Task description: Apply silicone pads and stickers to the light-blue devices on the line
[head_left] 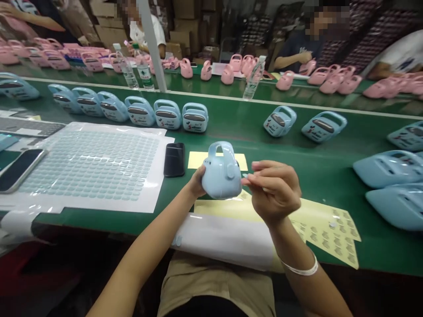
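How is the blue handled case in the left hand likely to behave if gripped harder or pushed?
The blue case is probably stiff: its rounded shell shows no visible dent in the left hand's grip. It seems fairly light, since that hand alone appears to hold it up. Its smooth, shiny surface may be somewhat slippery.

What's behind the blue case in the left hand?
A yellow strip on the green table, its two ends showing past the blue case. The case covers much of its middle, so that part can't be seen.
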### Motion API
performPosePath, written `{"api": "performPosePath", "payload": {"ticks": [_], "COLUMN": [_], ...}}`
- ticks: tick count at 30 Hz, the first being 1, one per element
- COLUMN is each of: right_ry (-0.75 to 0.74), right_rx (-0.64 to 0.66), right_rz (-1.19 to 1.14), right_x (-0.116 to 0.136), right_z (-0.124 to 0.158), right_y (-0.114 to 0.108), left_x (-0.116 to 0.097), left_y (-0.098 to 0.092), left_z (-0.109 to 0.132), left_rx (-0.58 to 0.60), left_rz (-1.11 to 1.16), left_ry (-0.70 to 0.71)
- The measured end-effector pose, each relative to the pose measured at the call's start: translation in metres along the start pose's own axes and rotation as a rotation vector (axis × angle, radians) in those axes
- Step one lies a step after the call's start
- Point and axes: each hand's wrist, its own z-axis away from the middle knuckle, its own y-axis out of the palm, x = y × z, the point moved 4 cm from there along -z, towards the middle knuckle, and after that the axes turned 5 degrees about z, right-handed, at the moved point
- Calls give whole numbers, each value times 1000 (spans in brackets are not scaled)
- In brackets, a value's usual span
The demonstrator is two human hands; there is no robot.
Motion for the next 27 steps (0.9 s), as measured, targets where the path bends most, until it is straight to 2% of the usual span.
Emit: {"api": "performPosePath", "payload": {"ticks": [3, 7, 12, 21, 27], "right_ry": [-55, -35, -65, -65, -25], "right_rx": [32, 22, -31, -42, -36], "right_rz": [15, -37, -27, -23, 41], "right_x": [-4, -4, -3, 0, 0], "right_z": [-2, 9, 14, 20, 20], "right_y": [7, 12, 10, 6, 7], "left_x": [6, 5, 4, 7, 6], "left_y": [2, 7, 12, 13, 16], "left_z": [3, 5, 5, 5, 6], "left_rx": [137, 217, 236, 291, 254], "left_rz": [-45, -43, -81, -94, -100], "left_ry": [-96, -105, -99, -105, -79]}}
